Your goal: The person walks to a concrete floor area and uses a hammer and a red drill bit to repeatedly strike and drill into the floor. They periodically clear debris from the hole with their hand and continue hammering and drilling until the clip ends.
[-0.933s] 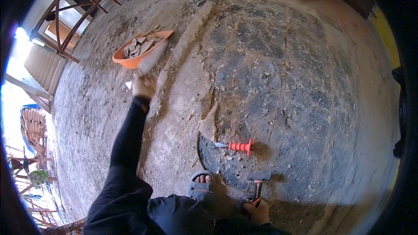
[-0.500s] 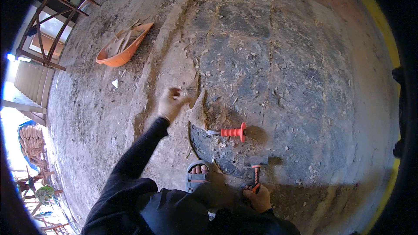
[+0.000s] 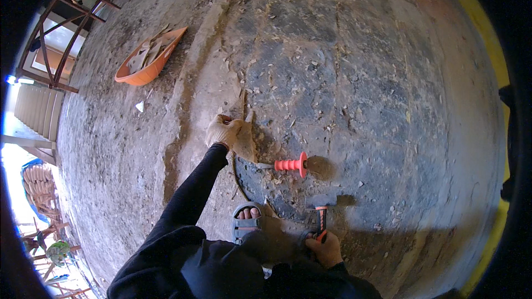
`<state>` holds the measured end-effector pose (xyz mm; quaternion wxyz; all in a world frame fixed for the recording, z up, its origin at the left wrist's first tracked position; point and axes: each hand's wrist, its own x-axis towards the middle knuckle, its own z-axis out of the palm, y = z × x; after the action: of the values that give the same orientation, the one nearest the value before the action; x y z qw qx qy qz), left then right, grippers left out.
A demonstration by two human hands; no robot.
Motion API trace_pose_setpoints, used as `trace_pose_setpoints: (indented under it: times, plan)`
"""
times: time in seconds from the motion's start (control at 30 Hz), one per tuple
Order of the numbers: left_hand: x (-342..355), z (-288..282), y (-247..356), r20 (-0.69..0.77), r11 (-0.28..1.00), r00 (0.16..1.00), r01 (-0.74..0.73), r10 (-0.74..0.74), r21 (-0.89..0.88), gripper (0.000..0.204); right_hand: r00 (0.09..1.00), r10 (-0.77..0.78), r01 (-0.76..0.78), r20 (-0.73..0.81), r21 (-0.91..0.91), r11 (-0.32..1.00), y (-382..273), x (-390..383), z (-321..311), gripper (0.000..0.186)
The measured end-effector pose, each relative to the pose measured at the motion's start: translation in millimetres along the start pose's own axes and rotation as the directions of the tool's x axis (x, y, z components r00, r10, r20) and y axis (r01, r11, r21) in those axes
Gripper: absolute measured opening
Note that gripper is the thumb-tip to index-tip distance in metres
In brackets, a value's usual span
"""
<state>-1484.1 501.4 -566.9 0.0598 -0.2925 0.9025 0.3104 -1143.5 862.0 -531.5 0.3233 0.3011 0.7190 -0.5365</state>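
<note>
My left hand (image 3: 223, 132), in a pale knit glove, is closed at the edge of a flat, dusty broken tile piece (image 3: 245, 145). That piece stands tilted above the floor, with a pointed upper end. Just at its lower end lies a chisel (image 3: 288, 165) with a red ribbed grip and round guard; its metal tip meets or sits under the piece, I cannot tell which. Low in the view my bare right hand (image 3: 326, 248) is wrapped round the black and orange handle of a hammer (image 3: 321, 202), its grey head pointing away from me.
An orange tub (image 3: 148, 65) holding broken pieces lies at the far left. A raised ridge (image 3: 185, 83) runs along the floor. My sandalled foot (image 3: 247, 218) is near the chisel. Rubble chips litter the dark floor (image 3: 366, 127). A wooden trestle (image 3: 61, 39) stands at the upper left.
My left hand has closed in on the tile piece and now grips its edge, the piece looking more upright. The view has shifted slightly. My right hand keeps the hammer.
</note>
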Motion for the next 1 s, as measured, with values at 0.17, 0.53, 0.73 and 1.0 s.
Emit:
trace_pose_setpoints:
  times: [0.17, 0.53, 0.73, 1.0]
  plan:
    - [9.6, -2.1, -4.4, 0.056, 0.918, 0.990, -0.095, 0.126, -0.385, 0.033, 0.996, -0.086, 0.085, -0.020, -0.048, 0.995, -3.0, -2.6, -3.4, 0.033]
    - [-23.3, -25.2, -41.8, 0.366, 0.949, 0.887, -0.200, 0.281, -0.245, 0.048, 1.000, -0.028, 0.027, 0.009, 0.043, 0.999, 2.2, -0.4, -0.1, 0.032]
    - [-40.9, -29.4, -16.8, 0.242, 0.859, 0.890, -0.443, 0.387, 0.256, 0.070, 0.999, -0.042, 0.042, 0.011, 0.021, 0.999, 7.7, 2.4, -0.8, 0.032]
    - [-31.4, -10.6, -17.8, 0.253, 0.924, 0.914, -0.358, 0.317, 0.134, 0.075, 0.998, -0.066, 0.066, 0.016, 0.027, 0.997, 11.2, 3.4, 0.3, 0.030]
